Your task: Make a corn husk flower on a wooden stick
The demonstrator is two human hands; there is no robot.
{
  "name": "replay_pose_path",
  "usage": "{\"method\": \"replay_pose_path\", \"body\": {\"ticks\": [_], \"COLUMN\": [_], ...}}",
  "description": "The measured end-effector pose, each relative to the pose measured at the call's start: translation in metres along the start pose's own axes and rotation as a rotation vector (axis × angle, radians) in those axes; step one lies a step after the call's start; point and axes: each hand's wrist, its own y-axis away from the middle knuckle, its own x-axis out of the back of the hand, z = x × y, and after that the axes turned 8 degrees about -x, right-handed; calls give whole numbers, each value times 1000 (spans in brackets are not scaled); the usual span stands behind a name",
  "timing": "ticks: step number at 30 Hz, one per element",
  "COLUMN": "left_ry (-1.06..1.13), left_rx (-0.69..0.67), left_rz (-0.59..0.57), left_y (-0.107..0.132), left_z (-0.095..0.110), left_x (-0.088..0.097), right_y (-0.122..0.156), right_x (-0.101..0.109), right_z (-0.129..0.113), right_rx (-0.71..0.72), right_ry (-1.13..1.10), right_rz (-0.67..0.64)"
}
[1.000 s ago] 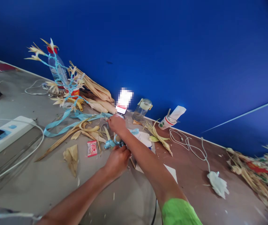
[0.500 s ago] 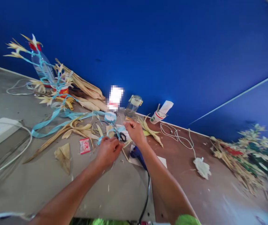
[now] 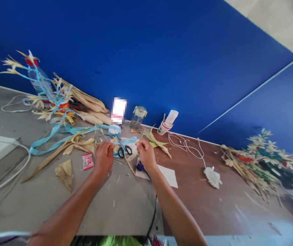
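My left hand [image 3: 103,156] is raised over the table with its fingers curled into a pinch. Whatever sits at its fingertips is too small to make out. My right hand [image 3: 146,154] also pinches, close to a loop of light blue ribbon [image 3: 129,140]; I cannot tell if it holds the ribbon. Between the hands lie scissors [image 3: 124,151] with black handles. A dark blue glue gun [image 3: 140,166] is mostly hidden under my right hand and wrist, on white paper [image 3: 169,176]. The ribbon roll [image 3: 114,130] sits just beyond my left hand.
Dried corn husks [image 3: 81,141] and a red packet [image 3: 87,161] lie to the left. Behind them a blue-wrapped branch [image 3: 56,99] with husk flowers leans by a plastic bottle [image 3: 40,80]. A lidded jar [image 3: 138,118], paper cup [image 3: 164,127] and white cable [image 3: 184,145] line the wall.
My left hand has moved away from the scissors, up and to the left, so the hands are farther apart and the black handles show. The camera view has also shifted.
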Motion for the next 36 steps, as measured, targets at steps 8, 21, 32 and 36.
{"method": "replay_pose_path", "body": {"ticks": [8, 21, 32, 36], "left_ry": [28, 67, 412, 595], "left_rx": [-170, -194, 189, 209], "left_rz": [90, 200, 230, 78], "left_y": [7, 9, 4, 7], "left_z": [13, 17, 2, 7], "left_x": [3, 8, 2, -2], "right_y": [-67, -85, -37, -10], "right_x": [-88, -164, -78, -51], "right_z": [-25, -21, -29, -24], "right_rx": [166, 308, 385, 349], "right_ry": [664, 1159, 186, 37], "right_rz": [-230, -341, -290, -299]}}
